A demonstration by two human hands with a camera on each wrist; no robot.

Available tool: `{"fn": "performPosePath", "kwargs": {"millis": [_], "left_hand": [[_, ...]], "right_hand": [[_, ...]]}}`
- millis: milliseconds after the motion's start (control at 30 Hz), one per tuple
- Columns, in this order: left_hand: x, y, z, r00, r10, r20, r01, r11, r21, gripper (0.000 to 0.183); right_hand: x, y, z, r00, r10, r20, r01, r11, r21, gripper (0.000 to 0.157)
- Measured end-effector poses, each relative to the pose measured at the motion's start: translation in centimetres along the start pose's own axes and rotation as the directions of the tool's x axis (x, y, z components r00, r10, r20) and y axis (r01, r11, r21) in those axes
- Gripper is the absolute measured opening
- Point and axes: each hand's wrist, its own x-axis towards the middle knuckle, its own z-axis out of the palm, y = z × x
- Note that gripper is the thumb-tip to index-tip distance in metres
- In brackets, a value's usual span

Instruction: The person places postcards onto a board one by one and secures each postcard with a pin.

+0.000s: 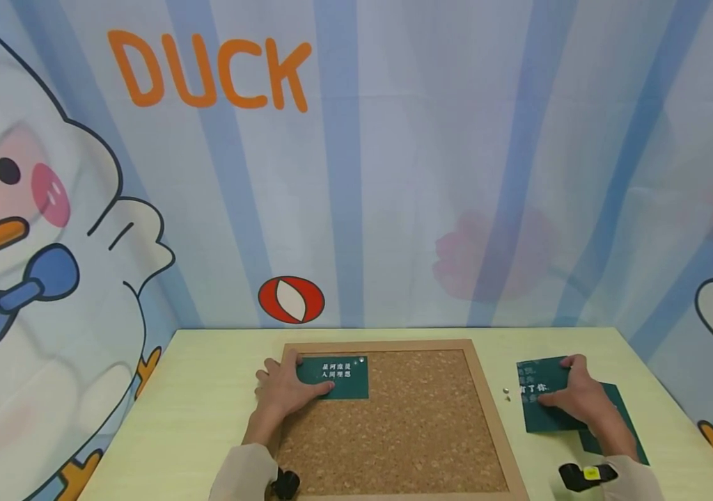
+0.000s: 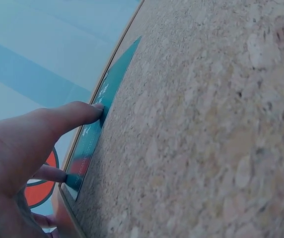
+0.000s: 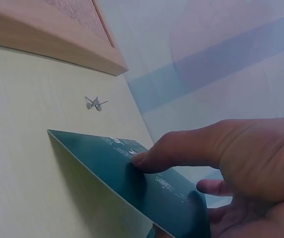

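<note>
A green card with white lettering lies in the upper left corner of a wood-framed cork board. My left hand lies over that card's left end, thumb pressing its face and a fingertip at its corner. A pushpin sits at the card's upper right corner. To the right of the board, my right hand pinches a larger green card, thumb on the printed face. In the right wrist view this card is tilted, its near edge raised off the table.
Another green card lies under the right hand, partly hidden. Two small pushpins lie on the table between the board's right frame and the held card. A printed curtain hangs behind the table's back edge.
</note>
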Motion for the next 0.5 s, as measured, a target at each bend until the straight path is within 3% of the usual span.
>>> {"fn": "performPosePath", "kwargs": {"millis": [267, 500], "left_hand": [[0.0, 0.0, -0.1, 1.000, -0.008, 0.011, 0.008, 1.000, -0.002, 0.086], [0.0, -0.1, -0.1, 1.000, -0.006, 0.006, 0.006, 1.000, -0.005, 0.085]], "right_hand": [[-0.2, -0.4, -0.7, 0.999, -0.031, -0.021, 0.032, 0.999, 0.025, 0.086], [-0.5, -2.4, -1.4, 0.998, -0.051, -0.034, 0.053, 0.998, 0.047, 0.089]]}}
